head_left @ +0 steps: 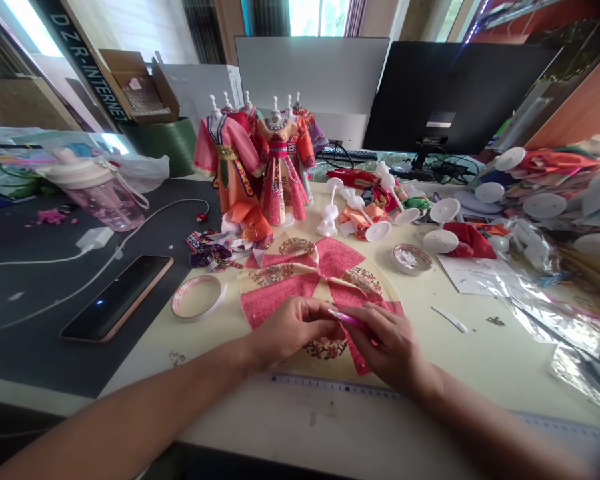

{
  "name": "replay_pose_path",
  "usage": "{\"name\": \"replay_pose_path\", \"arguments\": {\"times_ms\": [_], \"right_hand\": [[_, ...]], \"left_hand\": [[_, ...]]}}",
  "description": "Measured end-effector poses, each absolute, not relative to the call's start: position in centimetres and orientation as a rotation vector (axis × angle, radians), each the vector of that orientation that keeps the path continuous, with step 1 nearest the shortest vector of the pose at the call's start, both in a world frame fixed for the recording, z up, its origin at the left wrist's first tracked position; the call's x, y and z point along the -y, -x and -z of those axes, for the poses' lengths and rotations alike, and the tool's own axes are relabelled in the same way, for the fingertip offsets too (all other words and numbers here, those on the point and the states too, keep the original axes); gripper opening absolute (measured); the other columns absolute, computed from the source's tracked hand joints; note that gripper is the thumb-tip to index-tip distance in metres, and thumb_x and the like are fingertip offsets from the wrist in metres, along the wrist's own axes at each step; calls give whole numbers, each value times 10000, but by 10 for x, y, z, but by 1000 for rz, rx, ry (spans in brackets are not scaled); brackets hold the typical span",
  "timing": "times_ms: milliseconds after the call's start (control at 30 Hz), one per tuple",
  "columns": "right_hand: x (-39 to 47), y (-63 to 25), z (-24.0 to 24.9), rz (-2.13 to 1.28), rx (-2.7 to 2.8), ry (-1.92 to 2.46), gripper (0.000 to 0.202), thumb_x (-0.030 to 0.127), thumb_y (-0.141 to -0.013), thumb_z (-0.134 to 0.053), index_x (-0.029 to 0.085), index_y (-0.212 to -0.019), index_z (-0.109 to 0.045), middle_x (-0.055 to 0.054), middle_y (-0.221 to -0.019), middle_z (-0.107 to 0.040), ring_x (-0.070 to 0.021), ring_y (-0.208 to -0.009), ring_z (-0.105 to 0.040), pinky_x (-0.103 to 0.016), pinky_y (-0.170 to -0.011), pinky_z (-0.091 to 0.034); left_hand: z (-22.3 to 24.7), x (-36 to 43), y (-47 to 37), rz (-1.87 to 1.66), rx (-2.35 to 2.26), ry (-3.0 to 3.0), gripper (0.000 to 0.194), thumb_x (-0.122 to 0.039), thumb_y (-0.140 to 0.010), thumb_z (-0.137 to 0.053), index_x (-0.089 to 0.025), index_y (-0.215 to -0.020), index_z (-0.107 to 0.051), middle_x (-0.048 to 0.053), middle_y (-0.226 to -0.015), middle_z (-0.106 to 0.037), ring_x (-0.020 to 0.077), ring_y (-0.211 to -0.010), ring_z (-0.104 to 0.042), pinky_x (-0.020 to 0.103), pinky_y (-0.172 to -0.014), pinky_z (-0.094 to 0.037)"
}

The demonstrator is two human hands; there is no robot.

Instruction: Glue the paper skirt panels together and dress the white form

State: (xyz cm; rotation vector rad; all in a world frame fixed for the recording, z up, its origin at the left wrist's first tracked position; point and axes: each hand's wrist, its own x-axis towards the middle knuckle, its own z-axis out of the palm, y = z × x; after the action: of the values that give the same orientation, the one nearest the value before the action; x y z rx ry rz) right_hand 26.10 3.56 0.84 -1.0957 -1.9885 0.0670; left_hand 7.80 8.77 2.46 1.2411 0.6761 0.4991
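Observation:
My left hand point(297, 330) and my right hand point(393, 340) meet over a round skirt piece point(290, 297) of pink and cream fabric with floral medallions, spread on the table. Between them is a narrow, shiny pink strip point(351, 321), ribbon-like, partly covered by my fingers. The thumb and fingers of my right hand close around most of it. At its left end my left fingertips are pinched together; what exactly they grip there is partly hidden. Just in front of the skirt lies a ruler point(330, 385).
Dressed doll stands point(277, 163) rise behind the fabric. Tape rolls point(197, 298) point(413, 260) flank it. A phone point(117, 299) and a tumbler point(97, 193) are left; white stands point(379, 230), a white blade-like piece point(450, 319) and scissors point(570, 340) are right. Monitors point(460, 93) stand behind.

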Motion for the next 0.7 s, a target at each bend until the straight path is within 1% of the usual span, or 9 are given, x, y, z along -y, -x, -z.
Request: {"name": "replay_pose_path", "arguments": {"times_ms": [100,200,333,500,600,700], "right_hand": [[-34,-262,-10,82,2038,1070,203,107,-837,-516,181,-1005,-603,-16,-679,-625,-106,-548,-549,-230,-488,-441],[-33,-262,-13,209,2113,1058,162,112,-844,-507,158,-965,-605,-19,-642,-599,-112,-527,-530,-240,-476,-427],[-33,-263,-14,255,2160,1047,114,113,-842,-520,128,-920,-602,-22,-616,-586,-118,-512,-520,-254,-468,-414],[-33,-261,-13,97,2115,1083,92,110,-845,-517,168,-887,-575,-14,-657,-620,-116,-557,-552,-244,-495,-424],[-32,-259,-12,-74,2027,1134,66,133,-842,-534,187,-816,-562,17,-605,-596,-93,-506,-510,-226,-477,-407],[-32,-257,-12,-234,1947,1190,73,151,-836,-548,188,-774,-558,46,-545,-549,-68,-459,-459,-201,-445,-376]], "left_hand": [[-25,-86,-78,-473,-702,-1172,301,-305,-725,-733,-161,-988,-700,48,-771,-701,140,-736,-639,268,-707,-481],[-26,-84,-78,-448,-712,-1084,294,-257,-717,-734,-163,-993,-702,56,-794,-703,139,-729,-644,273,-714,-485],[-26,-83,-78,-439,-692,-1045,276,-200,-691,-745,-158,-961,-710,58,-813,-700,128,-719,-637,264,-712,-481],[-24,-85,-77,-454,-706,-1100,242,-250,-705,-743,-153,-924,-714,60,-803,-695,127,-712,-627,260,-699,-477],[-24,-85,-78,-478,-721,-1223,233,-285,-721,-732,-165,-920,-712,38,-744,-686,119,-683,-615,241,-660,-467],[-23,-84,-78,-544,-737,-1470,183,-286,-776,-676,-167,-910,-713,28,-695,-669,131,-673,-608,242,-631,-464]]}}
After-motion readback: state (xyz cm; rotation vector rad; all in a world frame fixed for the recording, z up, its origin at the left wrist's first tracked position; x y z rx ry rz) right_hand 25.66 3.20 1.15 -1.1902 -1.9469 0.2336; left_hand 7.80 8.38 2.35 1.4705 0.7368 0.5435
